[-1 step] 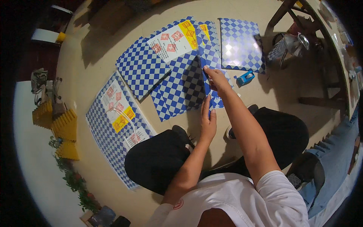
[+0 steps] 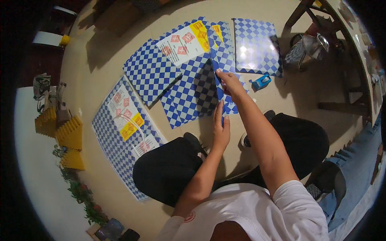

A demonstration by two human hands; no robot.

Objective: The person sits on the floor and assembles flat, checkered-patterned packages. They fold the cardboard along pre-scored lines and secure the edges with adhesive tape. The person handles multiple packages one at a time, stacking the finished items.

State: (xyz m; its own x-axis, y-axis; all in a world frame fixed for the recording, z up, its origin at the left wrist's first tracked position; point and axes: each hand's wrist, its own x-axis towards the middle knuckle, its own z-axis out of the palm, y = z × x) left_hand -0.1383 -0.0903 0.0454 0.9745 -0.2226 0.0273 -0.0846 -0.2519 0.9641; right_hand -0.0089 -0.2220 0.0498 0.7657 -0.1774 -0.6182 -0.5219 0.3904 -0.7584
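A blue-and-white checkered paper sheet [image 2: 193,90] stands partly folded up in front of me, its raised edge facing right. My right hand [image 2: 231,83] pinches that edge between thumb and fingers, higher up. Lower down, my left hand [image 2: 221,124] has its fingers along the same edge and its thumb on the other side. A white and yellow printed panel [image 2: 183,44] lies across the sheet's far part. Left of it rests a checkered flat block [image 2: 150,70] with a dark side. Close to my right hand sits a blue tape dispenser [image 2: 261,81].
A glossy checkered packet [image 2: 257,48] lies at the far right. On the left, a large checkered flat piece [image 2: 116,140] carries a thin white cord loop. A wooden frame [image 2: 345,106], shiny metal ware [image 2: 311,46] and blue cloth [image 2: 354,172] stand right; yellow ridged pieces [image 2: 69,132] left.
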